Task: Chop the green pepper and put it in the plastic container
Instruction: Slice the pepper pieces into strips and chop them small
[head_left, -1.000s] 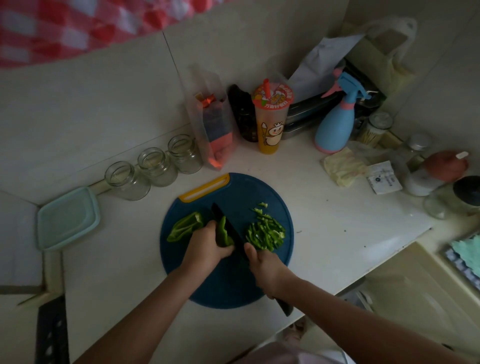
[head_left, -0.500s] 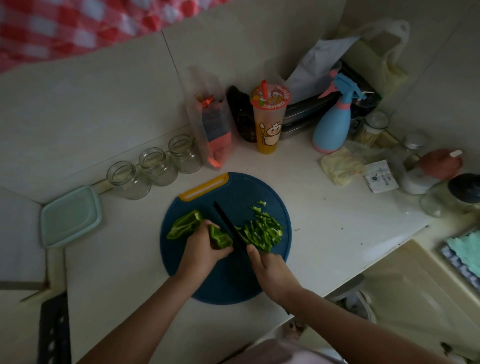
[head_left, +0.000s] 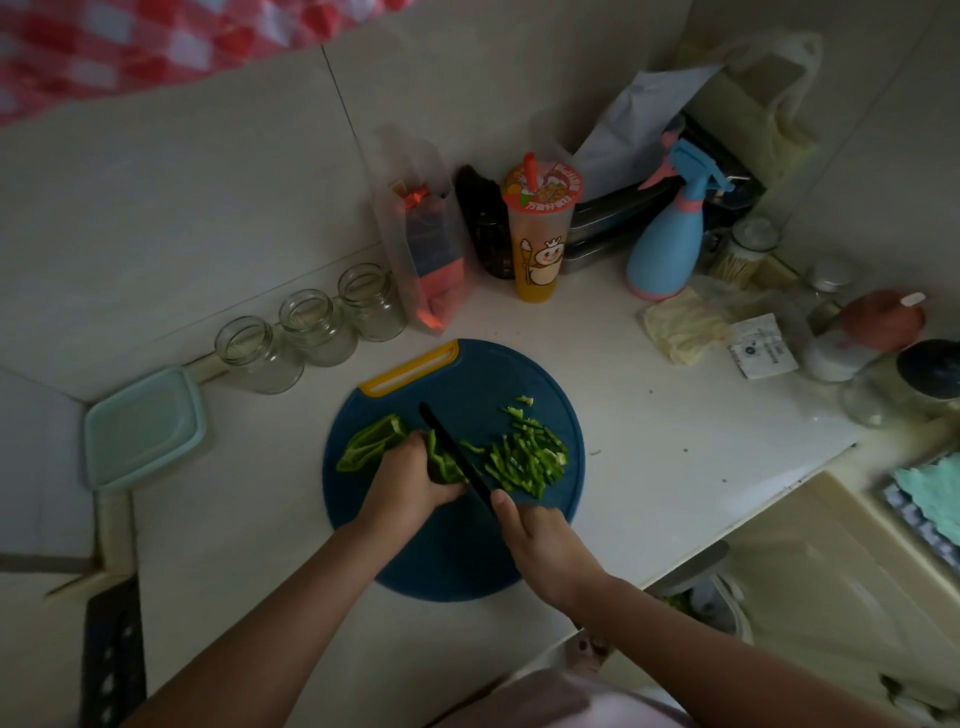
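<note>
Working on a round dark-blue plastic cutting board (head_left: 467, 564) with a yellow handle slot, flat on the white counter (head_left: 649, 441). Pinning a curved chunk of green pepper (head_left: 441, 461) to the board with the left hand (head_left: 410, 483), fingers curled down over it. Gripping the handle of a black-bladed knife (head_left: 457, 452) in the right hand (head_left: 545, 545), fingers wrapped round it, one fingertip up by the blade. Angling that blade away across the board, tight against the right side of the held chunk. Heaped just right of the blade, all on the board: thin green pepper strips (head_left: 530, 457). Lying off the far left of the left hand, touching it: a second, uncut green pepper piece (head_left: 369, 444). Parked well to the left by the wall: a pale green square plastic container (head_left: 143, 428), lidded or open, cannot tell. Lined up beside it: three clear glass jars (head_left: 306, 325). Standing at the back: an orange cartoon-print drink cup (head_left: 540, 228) and a light-blue spray bottle (head_left: 670, 244).
</note>
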